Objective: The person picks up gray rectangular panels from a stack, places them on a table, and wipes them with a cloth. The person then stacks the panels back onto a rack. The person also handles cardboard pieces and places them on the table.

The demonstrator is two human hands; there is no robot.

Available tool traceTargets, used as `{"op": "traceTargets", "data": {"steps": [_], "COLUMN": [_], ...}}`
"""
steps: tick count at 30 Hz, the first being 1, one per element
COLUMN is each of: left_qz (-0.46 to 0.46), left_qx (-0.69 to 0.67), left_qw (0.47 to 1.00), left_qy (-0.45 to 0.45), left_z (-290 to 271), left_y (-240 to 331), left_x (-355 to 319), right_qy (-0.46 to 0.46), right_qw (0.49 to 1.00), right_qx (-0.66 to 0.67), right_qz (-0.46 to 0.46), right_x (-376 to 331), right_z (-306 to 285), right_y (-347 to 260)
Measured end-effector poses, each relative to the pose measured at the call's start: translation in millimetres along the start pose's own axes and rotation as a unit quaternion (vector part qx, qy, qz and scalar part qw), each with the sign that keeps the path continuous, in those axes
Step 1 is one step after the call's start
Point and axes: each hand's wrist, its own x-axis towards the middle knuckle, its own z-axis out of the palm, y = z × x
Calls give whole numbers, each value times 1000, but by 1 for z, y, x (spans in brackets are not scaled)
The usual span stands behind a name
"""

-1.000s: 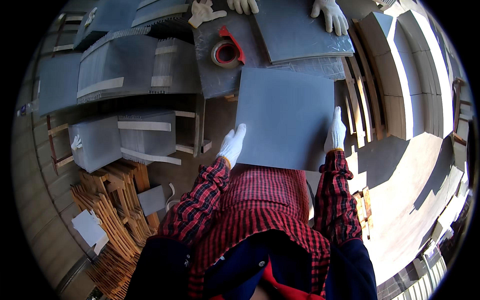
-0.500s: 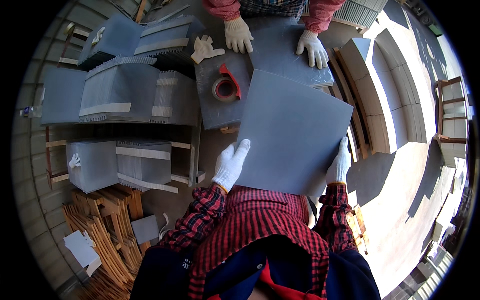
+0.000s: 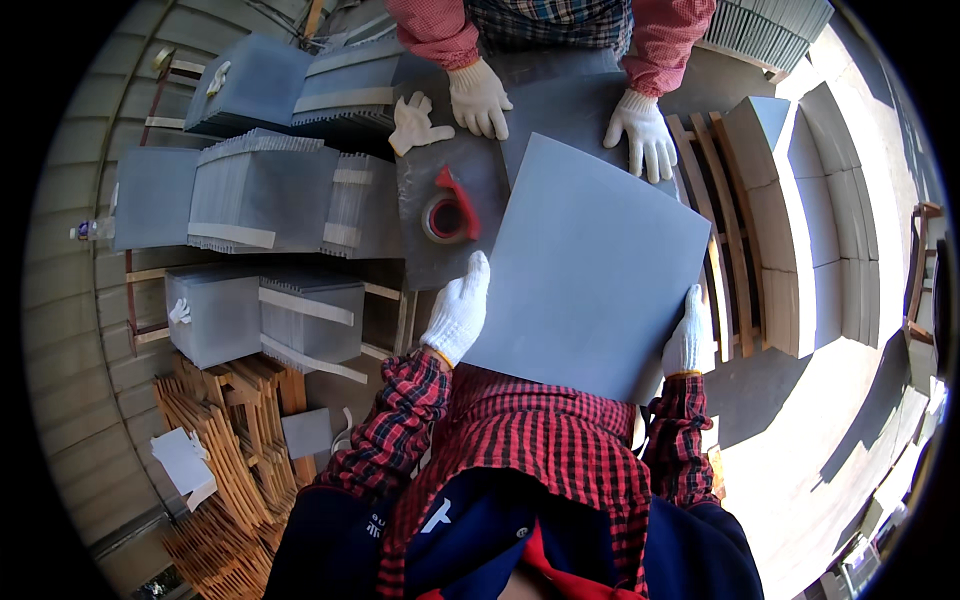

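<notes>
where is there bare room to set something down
The biggest free patch is the sunlit floor, right of the right hand and nearer than the pale stacks. A small bare patch of dark surface lies between the red tape dispenser and the left hand. Crowded: the left, with its grey panel stacks, and the far side, under the co-worker's hands.

My left hand [image 3: 458, 312] and right hand [image 3: 685, 335] (both white-gloved) grip well apart, pointing forward, plaid-sleeved forearms [image 3: 398, 412] stretched ahead.
</notes>
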Motion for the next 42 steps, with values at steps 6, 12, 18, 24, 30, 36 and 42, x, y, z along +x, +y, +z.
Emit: {"op": "traceTargets", "data": {"steps": [6,12,18,24,30,36,42], "left_qz": [219,147,63,-139,-129,82,245], "left_qx": [196,199,-30,-453,-629,-623,-691], "left_qw": [955,969,994,880,751,766,650], "left_qy": [48,-6,-82,-28,153,139,200], "left_z": [17,12,24,13,29,10,-7], "left_y": [-22,0,-41,55,48,30,48], "left_x": [29,49,80,66,65,67,114], "right_qy": [-31,-22,-5,-9,8,-363,-382], "right_qw": [996,993,996,989,997,911,891], "right_qx": [53,103,79,145,78,111,242], "right_qz": [58,61,44,14,-24,-161,-51], "right_x": [25,53,56,72,35,36,23], "right_z": [12,20,37,45,59,20,30], "right_y": [-30,-44,-70,-71,-115,-128,-157]}}
